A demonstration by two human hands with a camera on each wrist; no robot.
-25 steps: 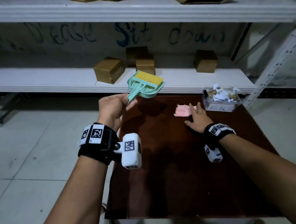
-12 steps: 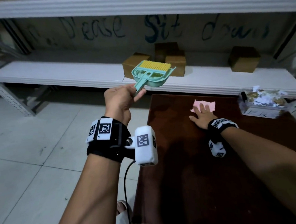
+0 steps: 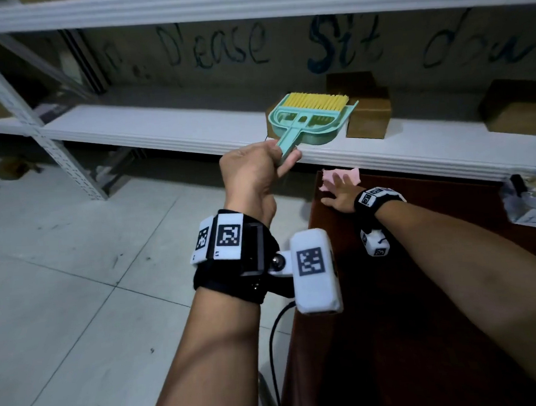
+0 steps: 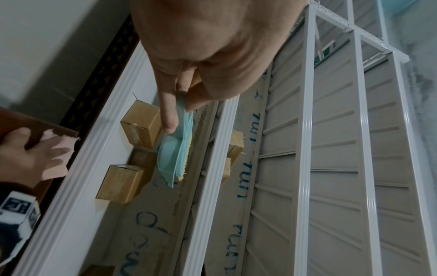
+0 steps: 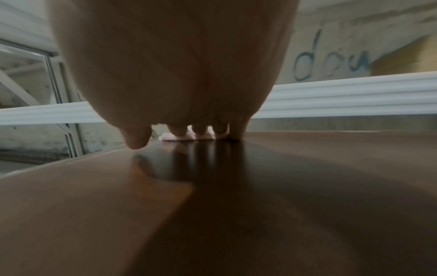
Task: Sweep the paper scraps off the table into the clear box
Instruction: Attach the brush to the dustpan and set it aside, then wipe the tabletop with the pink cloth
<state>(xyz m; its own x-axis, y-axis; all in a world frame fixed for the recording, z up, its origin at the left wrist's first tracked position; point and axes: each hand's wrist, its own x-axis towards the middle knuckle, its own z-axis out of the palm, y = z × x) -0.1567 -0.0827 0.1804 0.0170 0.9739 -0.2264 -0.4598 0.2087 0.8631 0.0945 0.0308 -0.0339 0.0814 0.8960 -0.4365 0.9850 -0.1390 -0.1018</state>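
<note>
A: Paper scraps (image 3: 341,178), pink and torn, sit at the far left corner of the table (image 3: 422,319), and we have the right hand (image 3: 337,196) flat on them, fingers straight, pressing them to the wood.

B: They look feather-light and limp to us; a pinch would crumple them and a quick swipe could send them off the edge, which is just beside them.

A: So we judge a flat press or the bristles the better hold. Up in the air, the left hand (image 3: 253,175) is wrapped round the handle of the green brush and dustpan set (image 3: 312,119), clear of the table and left of the scraps.

B: And the clear box (image 3: 530,201) waits well apart at the far right, already holding scraps.
</note>
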